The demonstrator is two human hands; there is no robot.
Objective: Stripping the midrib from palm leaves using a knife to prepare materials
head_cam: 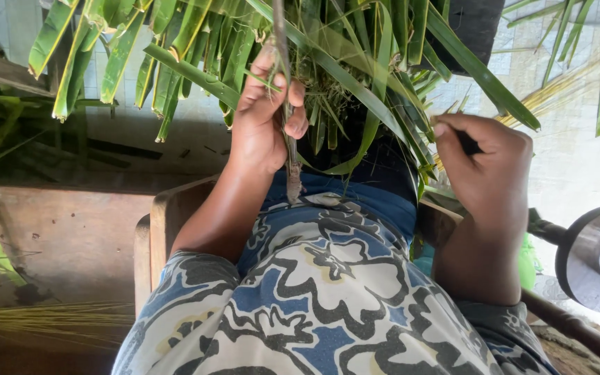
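Palm fronds (196, 42) take up the whole top of the frame, long green leaflets fanning out to both sides. Below them, filling the bottom middle, is the person's lap in a blue, white and grey patterned cloth (314, 298). They look to be sitting on a wooden seat (168, 222) whose edge shows at centre left. A round metal thing on a rod (595, 257) sits at the right edge, and a small pile of thin pale sticks (43, 319) lies on the floor at lower left.

Left hand (265, 118), upper centre, has its fingers curled closed around the frond's stalk (290, 149), which runs down toward the lap. Right hand (487, 167), centre right, is closed in a fist around a dark handle (468, 144). Probably a knife, but the blade is hidden, so can't say for sure. One leaflet (369, 132) curves between the two hands.

Looks like stripping leaflets. To do it well, I'd say hold the stalk steady, pull each leaflet taut, and work away from the left fingers, since they sit close to where the tool points.
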